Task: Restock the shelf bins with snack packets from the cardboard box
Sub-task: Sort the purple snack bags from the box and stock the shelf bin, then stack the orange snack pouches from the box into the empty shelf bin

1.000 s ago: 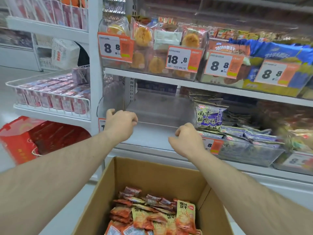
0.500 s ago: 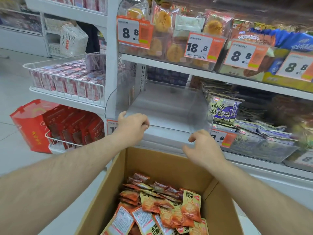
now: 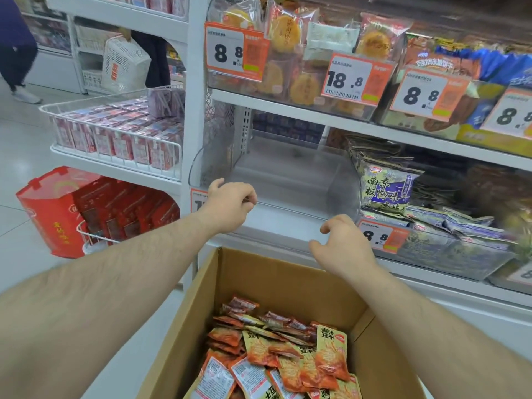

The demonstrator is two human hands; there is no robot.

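Note:
An empty clear plastic bin [image 3: 339, 180] sits on the middle shelf. My left hand [image 3: 230, 204] is at the left part of its front rim, fingers curled over the edge. Lower and to the right, my right hand [image 3: 341, 244] hovers with loosely curled fingers, holding nothing, just below the rim and above the far wall of the cardboard box [image 3: 276, 272]. The open box stands below the shelf with several orange snack packets [image 3: 290, 361] lying in its bottom.
A neighbouring bin holds purple-and-silver snack packets [image 3: 387, 187] to the right. Pastry bins with orange price tags [image 3: 355, 77] fill the shelf above. At left are a wire basket of pink boxes [image 3: 121, 131], red gift boxes [image 3: 54, 214] on the floor, and people [image 3: 14, 44] in the aisle.
My right hand has let go of the bin's front rim and dropped back toward the box. My left hand stays at the rim. The view has tilted down, showing more of the box.

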